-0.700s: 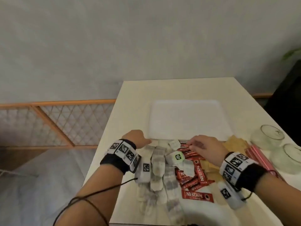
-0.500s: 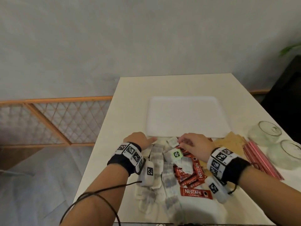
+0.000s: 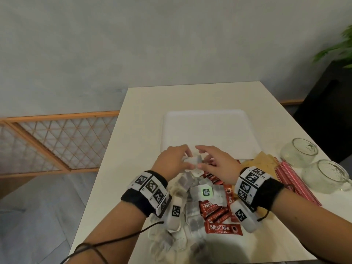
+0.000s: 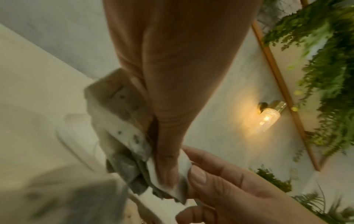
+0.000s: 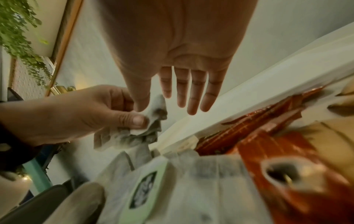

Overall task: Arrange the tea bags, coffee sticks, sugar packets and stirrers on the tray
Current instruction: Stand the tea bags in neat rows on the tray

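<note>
My left hand (image 3: pixel 185 158) pinches a small bunch of tea bags (image 3: pixel 192 160) between thumb and fingers, lifted just above the near edge of the white tray (image 3: pixel 209 128). In the left wrist view the bunch (image 4: pixel 122 136) hangs from under the thumb (image 4: pixel 165 169). My right hand (image 3: pixel 200 157) faces it with straight, spread fingers (image 5: pixel 193 94), and its thumb tip touches the bunch (image 5: pixel 134 137). Below my wrists lie loose tea bags (image 3: pixel 192 221) and red coffee sticks (image 3: pixel 222 228). Brown sugar packets (image 3: pixel 264 162) and red stirrers (image 3: pixel 291 180) lie to the right.
Two glass cups (image 3: pixel 299 151) (image 3: pixel 327 176) stand at the table's right edge beside the stirrers. A green-tagged tea bag (image 3: pixel 206 192) lies on top of the pile. The table's left edge (image 3: pixel 106 168) drops to the floor beside a wooden lattice fence (image 3: pixel 57 141).
Both hands rose off the pile and came together near the tray's edge. The left hand now holds a bunch of tea bags, and the right thumb has reached it.
</note>
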